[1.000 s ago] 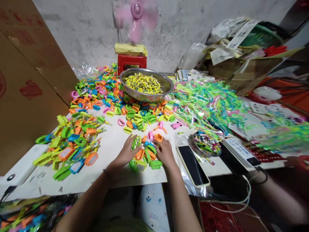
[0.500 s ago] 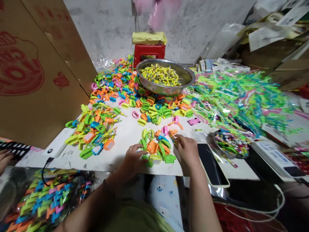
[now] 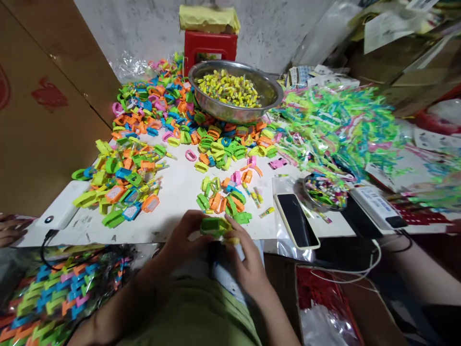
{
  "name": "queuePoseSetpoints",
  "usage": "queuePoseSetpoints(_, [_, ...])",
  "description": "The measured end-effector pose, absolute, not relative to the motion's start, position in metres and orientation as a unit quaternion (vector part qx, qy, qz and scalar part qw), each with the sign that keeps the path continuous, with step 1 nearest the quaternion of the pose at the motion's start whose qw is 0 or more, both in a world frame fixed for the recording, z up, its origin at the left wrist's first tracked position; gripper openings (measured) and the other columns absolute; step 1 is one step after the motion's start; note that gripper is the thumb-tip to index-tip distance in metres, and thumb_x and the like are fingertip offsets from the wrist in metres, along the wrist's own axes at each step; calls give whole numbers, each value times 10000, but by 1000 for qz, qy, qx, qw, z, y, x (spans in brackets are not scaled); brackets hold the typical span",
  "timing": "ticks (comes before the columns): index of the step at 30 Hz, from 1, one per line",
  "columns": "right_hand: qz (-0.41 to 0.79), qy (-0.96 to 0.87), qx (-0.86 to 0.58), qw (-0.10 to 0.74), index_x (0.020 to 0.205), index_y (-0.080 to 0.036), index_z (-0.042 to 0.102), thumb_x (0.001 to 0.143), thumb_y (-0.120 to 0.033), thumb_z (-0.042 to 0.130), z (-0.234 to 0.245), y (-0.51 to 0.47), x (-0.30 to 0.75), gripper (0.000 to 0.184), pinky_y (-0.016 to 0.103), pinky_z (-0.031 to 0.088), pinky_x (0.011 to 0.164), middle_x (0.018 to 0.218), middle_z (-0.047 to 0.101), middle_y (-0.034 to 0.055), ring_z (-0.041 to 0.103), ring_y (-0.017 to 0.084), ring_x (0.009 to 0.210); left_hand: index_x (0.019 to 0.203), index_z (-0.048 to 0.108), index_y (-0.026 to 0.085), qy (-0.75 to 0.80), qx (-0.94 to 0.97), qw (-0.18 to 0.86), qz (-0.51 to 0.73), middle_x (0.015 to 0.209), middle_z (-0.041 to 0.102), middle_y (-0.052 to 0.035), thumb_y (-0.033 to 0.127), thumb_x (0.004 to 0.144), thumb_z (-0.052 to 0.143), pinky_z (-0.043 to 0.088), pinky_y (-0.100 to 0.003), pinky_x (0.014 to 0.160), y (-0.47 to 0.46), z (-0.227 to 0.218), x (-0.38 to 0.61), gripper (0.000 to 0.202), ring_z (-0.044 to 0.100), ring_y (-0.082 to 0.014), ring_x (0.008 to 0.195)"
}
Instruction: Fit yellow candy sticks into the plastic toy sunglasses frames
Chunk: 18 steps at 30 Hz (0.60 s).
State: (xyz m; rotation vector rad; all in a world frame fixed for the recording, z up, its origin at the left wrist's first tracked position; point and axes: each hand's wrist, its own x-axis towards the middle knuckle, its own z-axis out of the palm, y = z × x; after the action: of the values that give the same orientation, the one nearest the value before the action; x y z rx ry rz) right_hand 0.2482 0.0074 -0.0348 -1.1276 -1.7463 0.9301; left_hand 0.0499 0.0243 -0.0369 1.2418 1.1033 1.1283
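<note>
Gripping a green plastic clip (image 3: 213, 225) between them, both hands now sit at the near edge of the white table (image 3: 180, 185), drawn in toward the body. Half a second ago they lay on the small pile of clips (image 3: 223, 202) (the left pressing its near side, the right reaching past its far corner). They have since come off it, and one green piece has come with them, so the work has gone from picking through the pile to handling a single piece. The pile stays where it was, just beyond the fingertips, with a few small loose sticks (image 3: 267, 211) on its right.

The left hand (image 3: 182, 240) is curled, thumb on top and fingers beneath, closed on the clip's left end. The right hand (image 3: 247, 262) comes in from the other side, knuckles up, thumb and forefinger pinched at the clip's right end. A small yellow bit shows under them, too small to tell what it is. Both wrists bend inward, and the forearms rise from the bottom of the view.

Beside the right hand lies a phone (image 3: 296, 220), face up, and beyond it a small dish of coloured bits (image 3: 326, 192). Farther back stands a steel basin (image 3: 268, 96) of yellow pieces, ringed by heaps of clips (image 3: 154, 110). At the left edge another person's hand (image 3: 10, 229) rests near a white power bank (image 3: 59, 211).
</note>
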Motion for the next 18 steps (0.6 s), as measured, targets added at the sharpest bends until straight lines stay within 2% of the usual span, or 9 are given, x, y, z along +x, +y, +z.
queuePoseSetpoints(2, [357,-718,-439,405,1047,-244,607,948,-296,485,-36,-1,237,165,422,451,1034,1462,465,102,476,249,1313,1130,502,231,434,445,590,515,1003,709,-41,274,711,788,554,-295,783,23,-27,52,509,681,-175,891])
queuePoseSetpoints(3, [352,-718,-441,409,1046,-245,605,948,-288,479,-35,-3,234,166,423,457,1029,1466,460,101,480,252,1311,1138,509,230,427,407,613,526,990,715,-35,280,712,789,557,-291,776,23,-23,53,513,684,-172,881])
queuePoseSetpoints(5, [341,-700,-457,430,1088,-246,586,960,-276,444,-31,-5,232,194,414,490,988,1390,540,110,539,248,1250,1099,554,217,422,338,652,532,975,723,-34,322,730,772,563,-311,800,25,-18,55,441,690,-183,902])
queuePoseSetpoints(8, [322,-692,-479,434,1193,-245,550,979,-276,393,-22,-6,235,267,362,548,844,1164,666,100,642,231,1055,1043,599,211,421,315,671,522,966,722,-33,363,735,760,565,-346,825,26,-12,57,379,687,-202,927])
queuePoseSetpoints(10, [313,-703,-485,415,1256,-243,509,978,-275,397,-17,-6,236,301,318,549,722,1030,684,77,668,210,892,1053,617,218,433,383,631,517,993,707,-34,341,729,763,559,-322,790,25,-9,57,376,672,-194,918])
queuePoseSetpoints(13, [293,-702,-492,424,1228,-245,486,965,-245,426,-10,-3,234,270,278,509,612,910,672,41,642,175,721,1106,646,244,483,547,490,476,1092,674,-43,297,734,755,526,-280,757,22,-3,55,391,633,-183,935])
queuePoseSetpoints(16, [263,-704,-481,450,1071,-248,536,931,-190,485,-3,2,230,160,277,502,661,884,654,28,630,167,753,1153,652,277,518,656,359,414,1048,689,-31,294,747,747,508,-290,787,20,1,51,417,617,-188,932])
queuePoseSetpoints(18, [268,-713,-462,453,1034,-244,548,912,-152,506,1,5,228,159,281,505,702,908,647,32,626,165,802,1148,660,276,513,699,308,393,995,705,-26,314,751,748,503,-307,832,20,2,48,408,618,-195,930])
